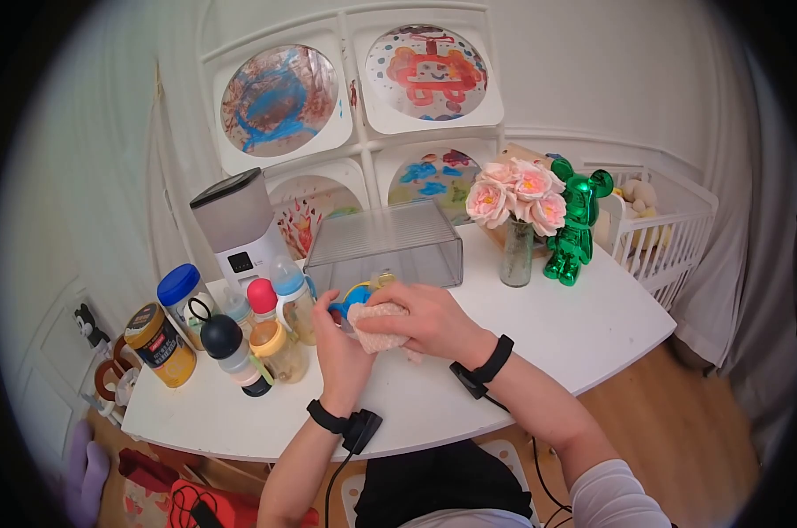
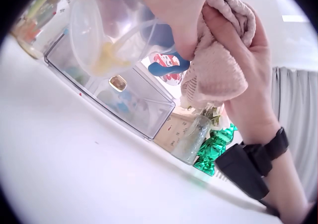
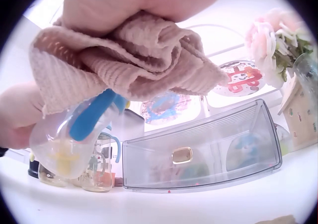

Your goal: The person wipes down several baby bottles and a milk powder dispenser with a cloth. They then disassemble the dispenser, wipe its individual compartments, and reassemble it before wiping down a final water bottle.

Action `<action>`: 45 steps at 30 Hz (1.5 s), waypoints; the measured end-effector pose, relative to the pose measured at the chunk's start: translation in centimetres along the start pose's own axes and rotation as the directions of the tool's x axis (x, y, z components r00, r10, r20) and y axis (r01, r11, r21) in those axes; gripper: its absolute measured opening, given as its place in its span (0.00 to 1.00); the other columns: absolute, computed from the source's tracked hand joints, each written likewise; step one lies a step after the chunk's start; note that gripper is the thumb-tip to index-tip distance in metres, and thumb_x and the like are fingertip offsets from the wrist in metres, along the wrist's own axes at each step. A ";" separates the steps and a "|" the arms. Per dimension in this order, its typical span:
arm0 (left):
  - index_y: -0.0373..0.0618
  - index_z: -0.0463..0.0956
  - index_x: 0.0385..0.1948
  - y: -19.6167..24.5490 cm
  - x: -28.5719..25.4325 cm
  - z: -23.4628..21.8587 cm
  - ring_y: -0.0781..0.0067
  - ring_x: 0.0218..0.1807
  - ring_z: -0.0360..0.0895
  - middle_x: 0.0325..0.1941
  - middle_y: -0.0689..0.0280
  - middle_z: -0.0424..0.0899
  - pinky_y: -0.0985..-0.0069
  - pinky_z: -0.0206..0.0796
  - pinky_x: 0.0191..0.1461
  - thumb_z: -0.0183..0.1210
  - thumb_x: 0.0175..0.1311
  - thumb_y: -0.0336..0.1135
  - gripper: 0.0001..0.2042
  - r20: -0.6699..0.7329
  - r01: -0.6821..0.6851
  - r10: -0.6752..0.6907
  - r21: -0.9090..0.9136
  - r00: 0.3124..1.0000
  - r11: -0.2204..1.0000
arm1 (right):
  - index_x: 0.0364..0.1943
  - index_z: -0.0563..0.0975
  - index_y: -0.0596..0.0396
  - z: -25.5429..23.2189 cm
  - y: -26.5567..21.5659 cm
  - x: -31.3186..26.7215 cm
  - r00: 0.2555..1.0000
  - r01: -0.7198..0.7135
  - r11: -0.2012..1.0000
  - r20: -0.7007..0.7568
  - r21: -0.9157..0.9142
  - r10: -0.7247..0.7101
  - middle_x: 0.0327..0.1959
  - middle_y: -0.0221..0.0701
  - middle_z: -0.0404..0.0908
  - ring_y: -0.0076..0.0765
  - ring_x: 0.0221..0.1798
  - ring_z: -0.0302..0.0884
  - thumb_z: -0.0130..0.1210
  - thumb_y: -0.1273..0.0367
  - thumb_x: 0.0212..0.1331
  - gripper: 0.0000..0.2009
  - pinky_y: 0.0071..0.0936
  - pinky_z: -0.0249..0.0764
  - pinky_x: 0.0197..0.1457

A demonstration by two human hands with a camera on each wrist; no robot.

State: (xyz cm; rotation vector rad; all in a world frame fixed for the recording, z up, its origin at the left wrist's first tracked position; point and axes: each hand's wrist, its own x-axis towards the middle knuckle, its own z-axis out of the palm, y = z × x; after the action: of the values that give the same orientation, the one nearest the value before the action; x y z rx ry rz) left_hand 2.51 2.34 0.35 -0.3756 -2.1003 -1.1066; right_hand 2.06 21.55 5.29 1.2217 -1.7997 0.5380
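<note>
My left hand (image 1: 341, 356) holds a clear baby bottle (image 3: 54, 147) with blue handles, raised above the white table. Something yellow shows inside its see-through wall in both wrist views. A crumpled pink waffle-textured cloth (image 1: 378, 327) is gripped by my right hand (image 1: 438, 321), bunched under the fingers. In the right wrist view the cloth lies against the upper part of the bottle, beside a blue handle (image 3: 92, 117). From the head camera, cloth and fingers hide most of the bottle.
Several baby bottles (image 1: 279, 348) cluster on the left, by a yellow can (image 1: 162, 348) and a blue-lidded jar (image 1: 183, 295). A white-based machine (image 1: 244, 233) stands behind them. Beyond my hands sits a clear box (image 1: 389, 242); a flower vase (image 1: 516, 255) and green bear figure (image 1: 574, 224) stand right.
</note>
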 end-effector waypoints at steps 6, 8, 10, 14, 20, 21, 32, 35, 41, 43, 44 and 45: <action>0.41 0.62 0.65 -1.0 0.6 0.2 0.63 0.61 0.72 0.61 0.60 0.71 0.67 0.66 0.69 0.84 0.47 0.35 0.44 -0.037 0.063 -0.075 -0.261 0.996 0.963 | 0.55 0.85 0.34 0.2 1.2 -0.5 0.996 -0.053 0.995 -0.061 0.082 0.058 0.54 0.27 0.82 0.43 0.50 0.85 0.72 0.75 0.42 0.30 0.35 0.83 0.51; 0.42 0.61 0.64 -1.2 0.6 0.1 0.64 0.63 0.71 0.61 0.60 0.70 0.66 0.65 0.70 0.83 0.48 0.35 0.44 0.006 0.096 -0.101 -0.363 0.995 0.927 | 0.55 0.85 0.36 0.3 1.4 -0.6 0.993 -0.062 0.992 -0.092 0.105 0.072 0.54 0.27 0.82 0.43 0.50 0.85 0.72 0.74 0.44 0.29 0.35 0.83 0.51; 0.42 0.61 0.64 -0.6 0.4 -0.4 0.64 0.63 0.71 0.61 0.60 0.70 0.66 0.65 0.71 0.83 0.48 0.35 0.44 0.022 0.116 -0.118 -0.412 0.993 0.904 | 0.56 0.84 0.37 0.4 1.7 -0.8 0.989 -0.073 0.989 -0.119 0.131 0.089 0.53 0.27 0.82 0.42 0.50 0.85 0.72 0.74 0.46 0.27 0.35 0.83 0.51; 0.44 0.60 0.66 -1.3 0.4 -0.6 0.66 0.66 0.72 0.64 0.61 0.69 0.67 0.65 0.73 0.83 0.47 0.32 0.45 0.062 0.103 -0.085 -0.425 0.994 0.899 | 0.55 0.84 0.41 0.4 2.1 -1.0 0.966 -0.177 0.947 -0.136 0.270 0.220 0.52 0.29 0.83 0.45 0.48 0.86 0.72 0.74 0.49 0.25 0.36 0.83 0.51; 0.43 0.61 0.65 -0.5 -0.4 -0.6 0.65 0.64 0.71 0.62 0.60 0.69 0.66 0.66 0.71 0.84 0.46 0.35 0.45 0.115 0.021 0.021 -0.351 0.993 0.936 | 0.56 0.83 0.44 1.2 2.7 -1.8 0.840 -0.530 0.827 -0.015 0.187 0.542 0.52 0.33 0.84 0.49 0.52 0.85 0.67 0.73 0.58 0.20 0.37 0.82 0.54; 0.43 0.61 0.65 -0.5 -0.4 -0.4 0.65 0.64 0.71 0.62 0.60 0.69 0.66 0.66 0.71 0.84 0.46 0.35 0.45 0.119 0.015 0.029 -0.349 0.992 0.937 | 0.56 0.83 0.46 1.3 3.1 -2.3 0.802 -0.595 0.790 0.049 0.149 0.595 0.52 0.33 0.85 0.48 0.55 0.84 0.66 0.73 0.59 0.19 0.35 0.81 0.57; 0.37 0.66 0.62 -1.5 0.3 -0.6 0.59 0.59 0.72 0.58 0.58 0.70 0.65 0.68 0.64 0.85 0.44 0.39 0.44 -0.033 -0.049 0.052 0.093 0.998 0.994 | 0.57 0.84 0.44 1.4 1.8 -1.6 0.951 -0.288 0.894 -0.008 0.343 0.309 0.53 0.33 0.85 0.48 0.51 0.85 0.67 0.75 0.56 0.22 0.35 0.82 0.55; 0.37 0.67 0.60 -1.5 0.3 -0.5 0.54 0.58 0.73 0.55 0.55 0.70 0.63 0.70 0.61 0.85 0.44 0.40 0.42 -0.080 -0.103 0.105 0.025 0.991 0.994 | 0.57 0.84 0.42 1.1 1.8 -1.6 0.935 -0.348 0.889 0.037 0.299 0.353 0.54 0.31 0.84 0.47 0.51 0.85 0.68 0.73 0.56 0.22 0.35 0.83 0.53; 0.39 0.67 0.62 -1.5 0.4 -0.7 0.49 0.60 0.73 0.58 0.53 0.69 0.60 0.70 0.63 0.85 0.45 0.39 0.42 -0.191 -0.064 0.102 0.197 0.976 0.978 | 0.57 0.84 0.39 1.3 2.3 -2.1 0.885 -0.451 0.891 0.150 0.047 0.440 0.51 0.29 0.84 0.46 0.46 0.86 0.68 0.68 0.58 0.21 0.36 0.83 0.48; 0.40 0.68 0.62 -1.5 0.5 -1.2 0.48 0.61 0.73 0.59 0.53 0.69 0.59 0.71 0.62 0.84 0.45 0.38 0.42 -0.193 -0.094 0.151 0.278 0.970 0.956 | 0.57 0.85 0.39 1.6 2.1 -2.2 0.868 -0.455 0.890 0.209 -0.029 0.450 0.50 0.29 0.84 0.46 0.44 0.86 0.68 0.67 0.58 0.21 0.36 0.83 0.47; 0.41 0.68 0.62 -1.4 0.6 -1.4 0.47 0.61 0.74 0.59 0.52 0.69 0.58 0.72 0.62 0.84 0.45 0.38 0.42 -0.193 -0.123 0.201 0.351 0.961 0.928 | 0.57 0.84 0.37 1.8 1.7 -1.9 0.909 -0.412 0.908 0.102 0.074 0.404 0.50 0.28 0.84 0.45 0.45 0.86 0.69 0.68 0.57 0.21 0.37 0.83 0.47; 0.41 0.68 0.62 -1.2 0.8 -1.5 0.47 0.61 0.74 0.59 0.52 0.69 0.58 0.72 0.62 0.84 0.45 0.38 0.42 -0.194 -0.122 0.199 0.346 0.961 0.930 | 0.57 0.84 0.35 1.8 1.4 -1.5 0.933 -0.354 0.920 -0.008 0.167 0.360 0.49 0.27 0.84 0.43 0.46 0.86 0.69 0.68 0.56 0.22 0.37 0.84 0.46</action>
State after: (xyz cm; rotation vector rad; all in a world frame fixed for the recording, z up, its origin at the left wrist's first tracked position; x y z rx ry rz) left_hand 1.98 0.38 0.73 -0.2412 -1.9659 -0.6493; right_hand 0.27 21.62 3.26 0.9801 -1.9882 0.9271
